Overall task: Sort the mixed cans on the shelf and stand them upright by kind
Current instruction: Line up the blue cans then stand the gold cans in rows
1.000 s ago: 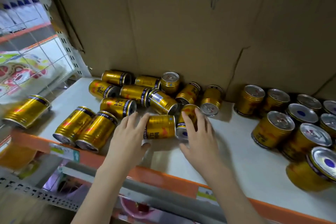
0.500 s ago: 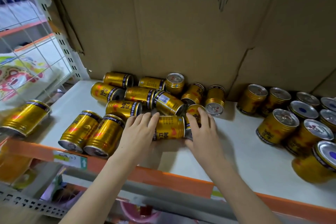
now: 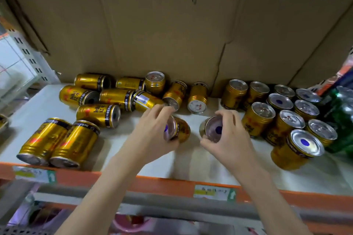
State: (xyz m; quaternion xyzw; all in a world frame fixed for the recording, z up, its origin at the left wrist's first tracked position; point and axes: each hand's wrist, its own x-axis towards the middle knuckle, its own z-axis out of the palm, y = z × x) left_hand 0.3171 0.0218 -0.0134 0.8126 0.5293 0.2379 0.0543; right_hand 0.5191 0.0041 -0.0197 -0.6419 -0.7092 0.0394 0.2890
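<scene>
Each of the hands grips one gold can above the shelf (image 3: 191, 162): left hand (image 3: 152, 135) on the tilted can (image 3: 176, 129), right hand (image 3: 232, 139) on the blue-dotted can (image 3: 214, 129).

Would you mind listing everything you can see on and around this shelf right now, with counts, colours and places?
lying gold cans: about ten, gold, on their sides at shelf left and back
upright gold cans: about a dozen, gold with silver tops, some with a blue dot, standing at shelf right
held cans: two, gold, blue-dotted ends, one in each hand at shelf centre
green cans: several, green, far right edge
shelf: one, white board with orange front rail
price labels: two, white and green, on the rail
cardboard: brown, behind the cans
left hand: grips one can
right hand: grips the other
</scene>
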